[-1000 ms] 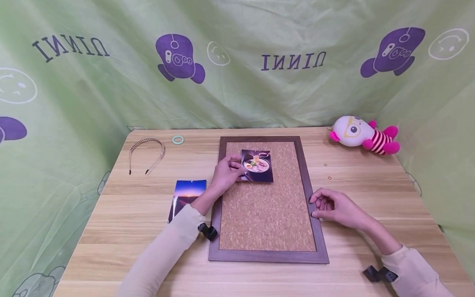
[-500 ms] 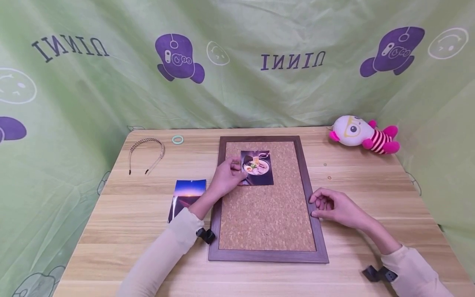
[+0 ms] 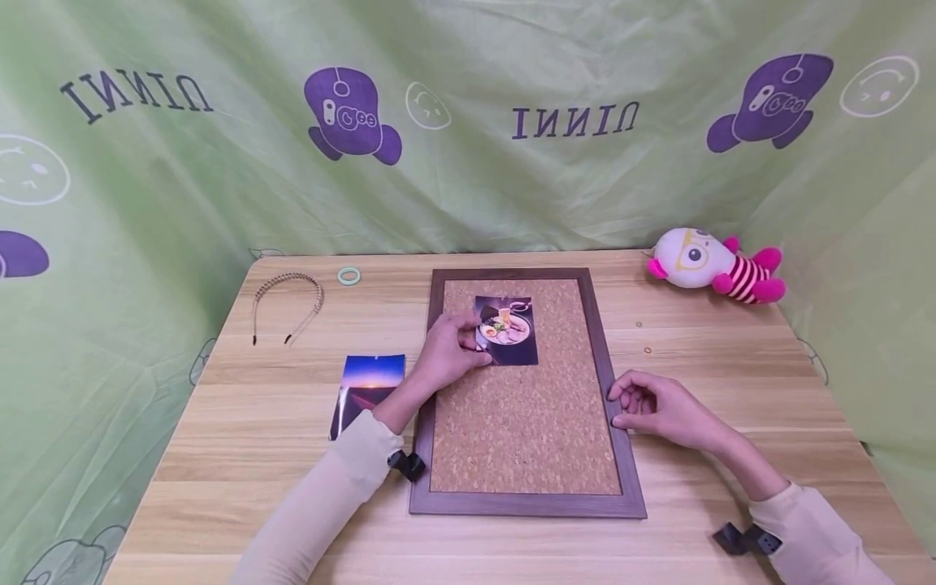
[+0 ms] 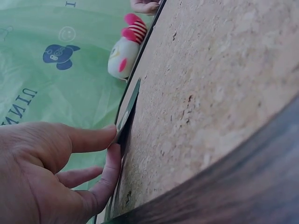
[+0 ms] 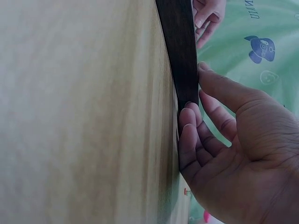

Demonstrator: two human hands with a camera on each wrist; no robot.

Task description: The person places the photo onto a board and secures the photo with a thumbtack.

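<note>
Near the centre of the head view, the ramen photo (image 3: pixel 512 333) extends rightward over the corkboard (image 3: pixel 526 439) from the nearer left hand (image 3: pixel 448 351), which pinches its left edge; the right hand (image 3: pixel 664 413), lower right, apparently grips the corkboard's edge.

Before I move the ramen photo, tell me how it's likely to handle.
The ramen photo is probably light, as it looks thin edge-on in the left wrist view. It seems fairly stiff, jutting straight out where the left hand pinches it. Being flat, it would likely slide rather than roll.
</note>
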